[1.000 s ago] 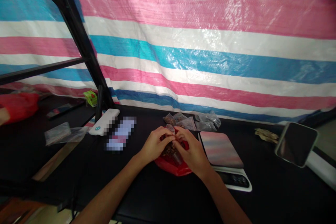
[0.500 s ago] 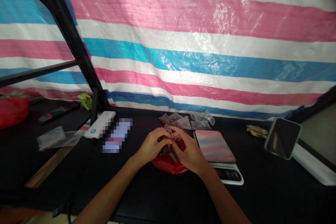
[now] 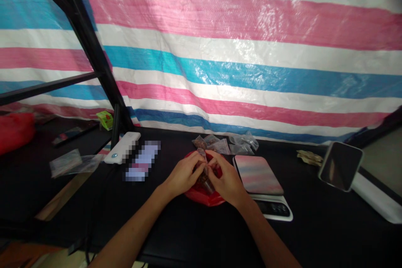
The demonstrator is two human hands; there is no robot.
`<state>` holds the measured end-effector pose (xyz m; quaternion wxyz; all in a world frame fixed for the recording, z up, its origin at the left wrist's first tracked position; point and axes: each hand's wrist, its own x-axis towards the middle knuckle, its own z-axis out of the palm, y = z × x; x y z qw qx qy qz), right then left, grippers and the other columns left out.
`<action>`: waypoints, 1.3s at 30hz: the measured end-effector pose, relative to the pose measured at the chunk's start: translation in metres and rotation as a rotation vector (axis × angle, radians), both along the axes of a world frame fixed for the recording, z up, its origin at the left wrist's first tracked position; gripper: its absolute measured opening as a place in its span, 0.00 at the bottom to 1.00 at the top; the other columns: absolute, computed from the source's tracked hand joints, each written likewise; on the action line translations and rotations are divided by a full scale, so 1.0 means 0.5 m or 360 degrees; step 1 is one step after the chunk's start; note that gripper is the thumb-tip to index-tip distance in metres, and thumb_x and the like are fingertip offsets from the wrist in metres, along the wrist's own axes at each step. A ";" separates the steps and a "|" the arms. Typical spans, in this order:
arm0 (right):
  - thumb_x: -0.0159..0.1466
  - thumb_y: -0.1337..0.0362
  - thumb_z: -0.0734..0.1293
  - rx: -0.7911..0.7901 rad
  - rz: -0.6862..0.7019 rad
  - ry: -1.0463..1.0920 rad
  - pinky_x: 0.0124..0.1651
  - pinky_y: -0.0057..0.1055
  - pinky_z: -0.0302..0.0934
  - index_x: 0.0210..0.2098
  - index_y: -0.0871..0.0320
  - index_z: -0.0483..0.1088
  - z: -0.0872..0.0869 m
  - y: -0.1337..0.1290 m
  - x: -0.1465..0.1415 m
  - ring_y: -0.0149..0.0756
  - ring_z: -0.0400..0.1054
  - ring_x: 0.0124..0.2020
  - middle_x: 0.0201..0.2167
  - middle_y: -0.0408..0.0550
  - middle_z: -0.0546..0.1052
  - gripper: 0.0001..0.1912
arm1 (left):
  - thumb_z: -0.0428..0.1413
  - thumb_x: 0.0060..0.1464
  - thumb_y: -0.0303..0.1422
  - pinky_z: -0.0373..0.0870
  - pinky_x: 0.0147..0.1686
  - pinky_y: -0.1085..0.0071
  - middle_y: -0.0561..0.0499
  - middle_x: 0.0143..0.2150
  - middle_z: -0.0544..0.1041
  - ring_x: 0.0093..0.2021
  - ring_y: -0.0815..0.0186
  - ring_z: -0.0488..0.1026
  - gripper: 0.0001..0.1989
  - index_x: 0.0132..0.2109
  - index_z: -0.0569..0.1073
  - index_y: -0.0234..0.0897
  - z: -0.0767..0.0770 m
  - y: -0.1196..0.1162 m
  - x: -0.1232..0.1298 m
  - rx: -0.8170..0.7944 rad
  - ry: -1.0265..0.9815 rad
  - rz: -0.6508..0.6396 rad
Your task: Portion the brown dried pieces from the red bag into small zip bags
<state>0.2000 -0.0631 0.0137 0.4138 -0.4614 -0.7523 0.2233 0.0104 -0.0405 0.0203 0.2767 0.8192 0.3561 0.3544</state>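
Both my hands are together at the middle of the black table, above a red plastic bag (image 3: 201,197) spread under them. My left hand (image 3: 184,171) and my right hand (image 3: 225,178) pinch a small clear plastic bag (image 3: 204,178) holding brown bits, partly hidden by my fingers. More brown bits show on the red plastic between my wrists. Just beyond my fingers lie several small filled plastic bags (image 3: 213,145). To the right of my right hand stands a digital scale (image 3: 272,208) with a pink-and-grey patterned pad (image 3: 258,174) on top.
A white power bank (image 3: 122,147) and a blurred card (image 3: 143,161) lie left of my hands, with a clear bag (image 3: 65,163) farther left. At right are a tablet-like device (image 3: 341,166) and crumpled paper (image 3: 309,158). A striped tarp (image 3: 238,71) and black frame (image 3: 91,50) stand behind.
My hands stay together on the small bag, with only slight finger shifts. The whole view has moved a little as my head turned.
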 end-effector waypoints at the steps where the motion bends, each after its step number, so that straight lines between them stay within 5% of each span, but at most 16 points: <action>1: 0.67 0.70 0.64 0.0046 -0.0015 -0.0018 0.48 0.36 0.70 0.62 0.51 0.66 0.000 0.001 0.000 0.36 0.75 0.38 0.38 0.43 0.79 0.25 | 0.48 0.71 0.32 0.71 0.46 0.69 0.50 0.43 0.76 0.43 0.64 0.75 0.09 0.43 0.72 0.39 0.002 -0.003 0.002 0.0067 0.0084 0.0013; 7: 0.61 0.74 0.63 0.0307 -0.0223 -0.0009 0.46 0.35 0.68 0.52 0.51 0.72 0.008 0.005 0.018 0.37 0.73 0.37 0.39 0.44 0.78 0.22 | 0.50 0.65 0.25 0.73 0.39 0.68 0.51 0.37 0.74 0.36 0.63 0.74 0.06 0.38 0.69 0.39 0.001 -0.010 0.012 0.0587 0.0503 0.0094; 13: 0.71 0.63 0.62 0.0088 -0.0175 -0.0228 0.52 0.42 0.65 0.66 0.52 0.64 0.027 -0.004 0.026 0.41 0.74 0.40 0.37 0.44 0.81 0.24 | 0.49 0.66 0.25 0.77 0.38 0.69 0.48 0.41 0.77 0.38 0.64 0.77 0.07 0.39 0.68 0.38 -0.001 -0.009 0.003 0.0762 0.0412 0.0134; 17: 0.76 0.58 0.57 0.0008 -0.0035 -0.0256 0.62 0.48 0.59 0.75 0.47 0.50 0.040 -0.010 0.028 0.44 0.72 0.52 0.51 0.47 0.82 0.29 | 0.50 0.67 0.26 0.80 0.50 0.65 0.43 0.52 0.79 0.49 0.60 0.80 0.06 0.43 0.72 0.37 -0.002 -0.006 -0.001 0.0801 0.0451 0.0073; 19: 0.75 0.57 0.58 0.0026 -0.0028 -0.0191 0.65 0.50 0.57 0.75 0.46 0.49 0.039 -0.008 0.029 0.46 0.69 0.59 0.61 0.49 0.77 0.31 | 0.51 0.67 0.26 0.76 0.59 0.61 0.41 0.58 0.78 0.59 0.58 0.77 0.08 0.48 0.73 0.36 -0.002 -0.004 -0.001 0.0831 0.0498 0.0023; 22: 0.72 0.56 0.64 -0.0007 -0.0194 -0.0020 0.66 0.52 0.58 0.74 0.48 0.51 0.024 -0.002 0.027 0.48 0.68 0.61 0.62 0.52 0.75 0.34 | 0.52 0.67 0.25 0.68 0.68 0.55 0.41 0.65 0.74 0.69 0.56 0.68 0.11 0.52 0.74 0.37 0.002 -0.001 -0.004 0.0841 0.0571 -0.0002; 25: 0.68 0.56 0.68 -0.0061 -0.0289 0.0194 0.64 0.51 0.63 0.74 0.50 0.51 0.004 0.006 0.021 0.48 0.72 0.58 0.57 0.53 0.78 0.39 | 0.54 0.66 0.25 0.65 0.68 0.47 0.41 0.71 0.67 0.73 0.50 0.61 0.12 0.53 0.76 0.39 0.007 0.000 -0.011 0.0782 0.0661 0.0119; 30: 0.65 0.58 0.71 -0.0071 -0.0257 0.0304 0.62 0.50 0.66 0.73 0.51 0.53 -0.007 0.011 0.015 0.47 0.73 0.56 0.57 0.54 0.78 0.41 | 0.54 0.61 0.22 0.64 0.67 0.46 0.42 0.73 0.63 0.70 0.48 0.64 0.16 0.52 0.75 0.42 0.012 -0.004 -0.020 0.0641 0.0658 0.0198; 34: 0.64 0.61 0.71 -0.0079 -0.0231 0.0302 0.63 0.50 0.66 0.73 0.51 0.53 0.002 0.004 0.014 0.47 0.73 0.57 0.55 0.53 0.79 0.41 | 0.56 0.54 0.20 0.67 0.64 0.51 0.38 0.70 0.66 0.67 0.50 0.68 0.19 0.52 0.70 0.39 0.015 -0.013 -0.020 0.0306 0.0262 0.0236; 39: 0.64 0.62 0.71 -0.0104 -0.0125 0.0287 0.65 0.53 0.63 0.73 0.49 0.53 0.012 -0.005 0.012 0.49 0.72 0.59 0.55 0.52 0.78 0.42 | 0.64 0.58 0.34 0.67 0.65 0.53 0.38 0.66 0.70 0.65 0.52 0.70 0.35 0.68 0.59 0.42 0.008 -0.017 -0.012 -0.0138 -0.0134 0.0043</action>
